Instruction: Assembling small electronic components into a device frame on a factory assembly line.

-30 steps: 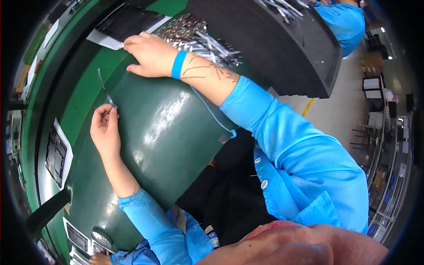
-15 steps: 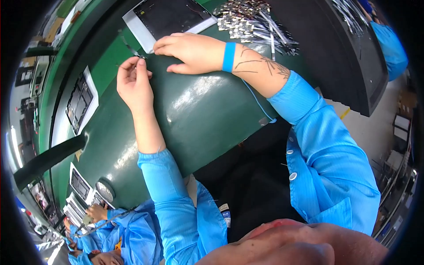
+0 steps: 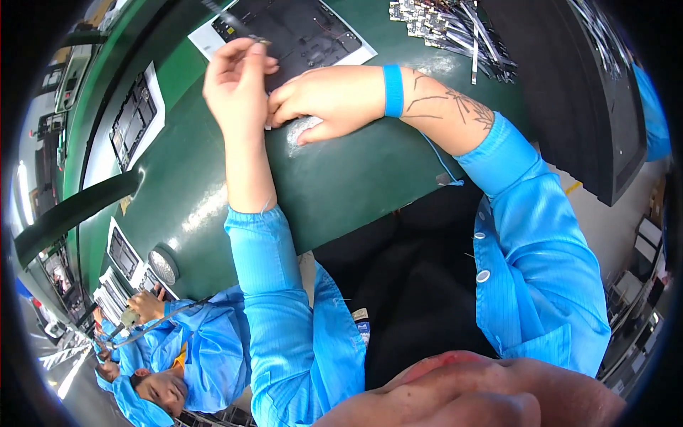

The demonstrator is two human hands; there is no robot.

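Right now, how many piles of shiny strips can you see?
2: one strip pile on the green table, up and right of the right hand; a second pile in the black tray, farther right. Others may be hidden.

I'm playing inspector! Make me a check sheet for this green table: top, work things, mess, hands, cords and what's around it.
Surface: green table, shiny, with bright patches of light.
Work things: black panel on a white sheet; thin strip, blurred, held over the panel.
Clutter: pile of strips beyond the right forearm.
Hands: left hand pinches the strip; right hand is beside the left wrist, its grip partly hidden.
Cables: blue cord below the blue wristband.
Surroundings: black box at right; person in blue at lower left.
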